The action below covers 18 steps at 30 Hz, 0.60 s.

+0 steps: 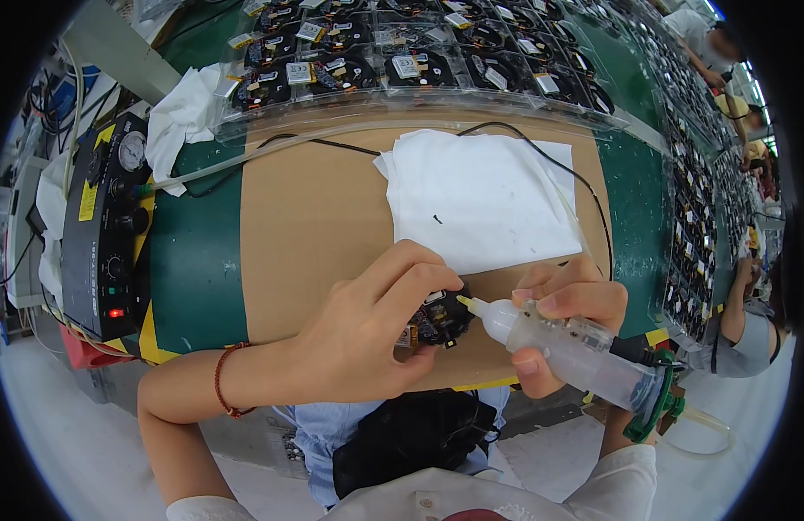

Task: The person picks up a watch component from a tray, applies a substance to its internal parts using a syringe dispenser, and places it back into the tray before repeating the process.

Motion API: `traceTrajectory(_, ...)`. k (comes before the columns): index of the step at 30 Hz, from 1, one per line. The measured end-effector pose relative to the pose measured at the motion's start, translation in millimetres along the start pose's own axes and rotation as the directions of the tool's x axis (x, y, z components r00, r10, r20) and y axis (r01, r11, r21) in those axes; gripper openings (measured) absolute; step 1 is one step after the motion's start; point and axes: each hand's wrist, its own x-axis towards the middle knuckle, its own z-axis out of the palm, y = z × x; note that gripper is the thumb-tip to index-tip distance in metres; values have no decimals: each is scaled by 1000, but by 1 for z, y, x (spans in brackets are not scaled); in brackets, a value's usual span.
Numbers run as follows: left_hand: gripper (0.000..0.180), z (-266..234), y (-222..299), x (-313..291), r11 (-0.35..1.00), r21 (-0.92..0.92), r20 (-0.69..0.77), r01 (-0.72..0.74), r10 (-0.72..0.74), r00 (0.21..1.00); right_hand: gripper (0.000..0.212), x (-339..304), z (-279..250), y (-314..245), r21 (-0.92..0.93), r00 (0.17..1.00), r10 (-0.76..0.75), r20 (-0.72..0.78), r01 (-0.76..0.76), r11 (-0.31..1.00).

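My left hand grips a small round black electronic assembly between thumb and fingers, just above the front of the cardboard. Part of a battery or label shows at its lower left side. In my right hand is a glue dispensing syringe, a clear barrel with a white front and a green cap at its back end. Its thin yellow tip points left, at the right edge of the black assembly; whether they touch I cannot tell. My fingers cover much of the assembly.
A white cloth lies on the brown cardboard. A black dispenser box with gauge and lit red switch stands at left, hoses running from it. Clear trays of similar assemblies line the back and right. Other people sit at right.
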Motion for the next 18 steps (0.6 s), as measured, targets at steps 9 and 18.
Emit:
traceTrajectory(9,49,1,1,0,1000,4,7,12,-12,1000,46,0,0,-1,1,1000,12,3,-12,1000)
traceTrajectory(18,51,1,-2,0,1000,-21,41,-22,23,999,47,1,2,0,-27,1000,-20,5,20,999)
